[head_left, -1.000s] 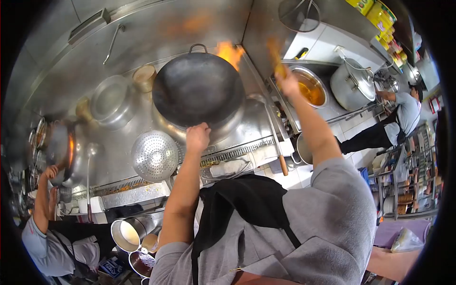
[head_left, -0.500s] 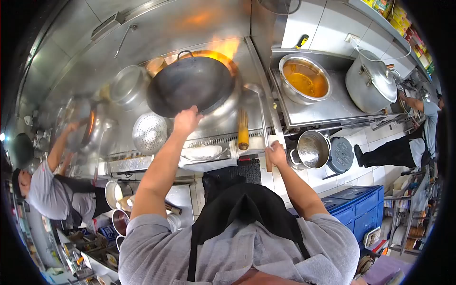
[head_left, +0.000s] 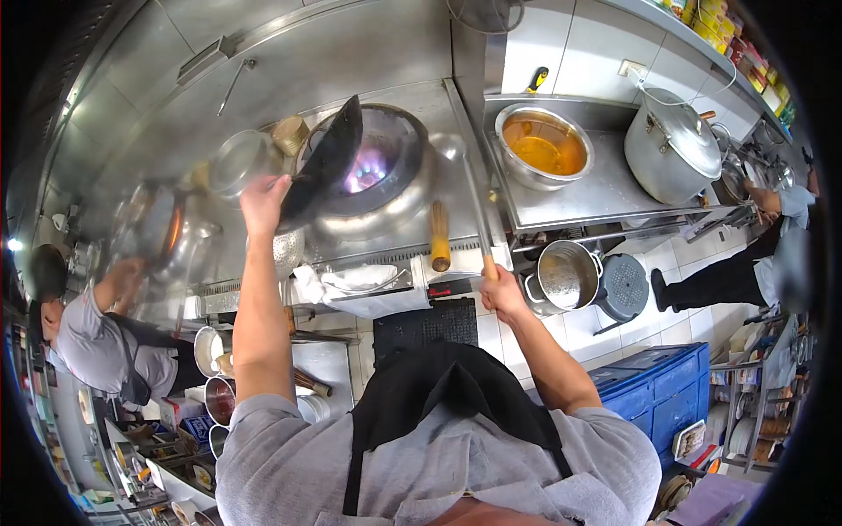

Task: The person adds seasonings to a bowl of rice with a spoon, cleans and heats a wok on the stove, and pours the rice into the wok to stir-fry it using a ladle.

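Observation:
My left hand is closed on the near edge of the black wok, which is tilted steeply up on its side, off the burner. Beside it the burner ring is uncovered, with purple-blue flames inside. My right hand is wrapped round the wooden handle of a long ladle, whose bowl lies on the steel stovetop right of the burner. Between the burner and the ladle lies a bamboo brush. A perforated strainer is partly hidden behind my left hand and the wok.
On the right counter stand a bowl of orange liquid and a lidded pot. An empty pot hangs low before it. One co-worker is at the left stove, another at far right.
The wok has gone from lying over the fire to tilted up on its left, and my left hand moved left with it. The orange flames are gone. My right hand has closed round the ladle handle.

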Tool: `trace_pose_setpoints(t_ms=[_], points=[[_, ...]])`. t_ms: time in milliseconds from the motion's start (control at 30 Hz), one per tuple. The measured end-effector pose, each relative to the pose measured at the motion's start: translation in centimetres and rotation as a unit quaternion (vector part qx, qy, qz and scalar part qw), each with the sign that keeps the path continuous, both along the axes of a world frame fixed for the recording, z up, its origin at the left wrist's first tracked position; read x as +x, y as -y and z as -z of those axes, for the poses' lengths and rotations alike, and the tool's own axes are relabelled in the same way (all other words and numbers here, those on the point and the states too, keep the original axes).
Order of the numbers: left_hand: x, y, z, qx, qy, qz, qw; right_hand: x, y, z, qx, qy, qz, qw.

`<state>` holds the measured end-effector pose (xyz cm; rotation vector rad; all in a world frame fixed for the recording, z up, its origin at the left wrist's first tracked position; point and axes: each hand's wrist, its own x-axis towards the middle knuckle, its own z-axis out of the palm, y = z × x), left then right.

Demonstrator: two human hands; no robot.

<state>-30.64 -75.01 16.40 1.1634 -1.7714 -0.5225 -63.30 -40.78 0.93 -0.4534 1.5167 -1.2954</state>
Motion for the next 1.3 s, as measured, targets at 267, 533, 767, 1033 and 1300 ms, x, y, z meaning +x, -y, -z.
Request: trace_pose_setpoints(t_ms=[267, 533, 767, 1033, 1300], points=[[4.0, -0.6, -1.8, 0.04, -0.086, -0.034, 0.995, 1.8, -1.1, -6.3, -0.145, -0.065, 0.095, 0.983], [6.0, -0.8, -0.9, 0.052, -0.201, 0.035, 0.978, -1.3, 3.9, -13.1, -0.071, -0.126, 0.159, 0.977], [5.7, 0.0, -1.9, 0.064, -0.246, 0.053, 0.966, -1.7, 6.6, -14.7, -0.071, -0.107, 0.235, 0.963], [6.9, 0.4, -0.4, 0.085, -0.284, 0.05, 0.954, -2.1, 6.2, -12.7, 0.024, -0.235, 0.233, 0.943], [2.9, -0.4, -0.5, 0.098, -0.251, 0.059, 0.961, -2.9, -2.6, -12.4, 0.112, -0.377, 0.152, 0.907]])
